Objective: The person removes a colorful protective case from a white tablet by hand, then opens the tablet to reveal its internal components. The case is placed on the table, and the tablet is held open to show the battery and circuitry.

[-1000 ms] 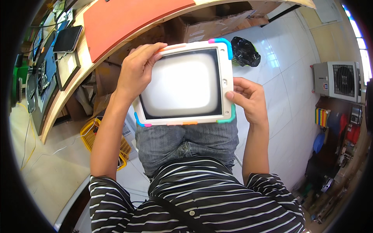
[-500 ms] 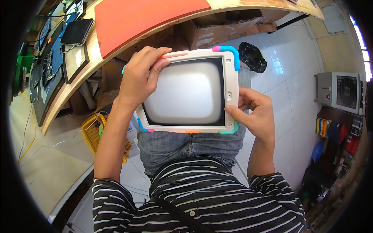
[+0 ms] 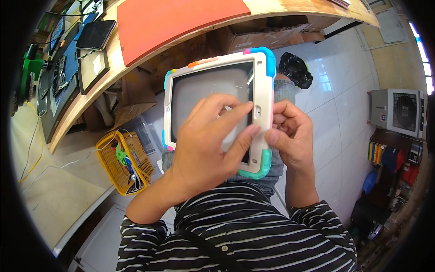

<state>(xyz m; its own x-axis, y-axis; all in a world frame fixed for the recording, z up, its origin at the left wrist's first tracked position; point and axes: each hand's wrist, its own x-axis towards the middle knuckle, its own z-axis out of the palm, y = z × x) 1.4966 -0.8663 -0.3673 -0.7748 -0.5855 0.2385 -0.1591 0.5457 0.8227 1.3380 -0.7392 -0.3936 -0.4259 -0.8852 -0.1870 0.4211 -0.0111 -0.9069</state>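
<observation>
Wooden desk along the top, white-cased tablet mid-frame!
Right hand clamps its right edge, thumb in front; left hand over it, thumb and forefinger apart.

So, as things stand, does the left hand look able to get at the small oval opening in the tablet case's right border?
Probably yes. The left hand is close beside the oval opening, which looks uncovered; the right hand holds the edge of the tablet case without blocking it.
</observation>
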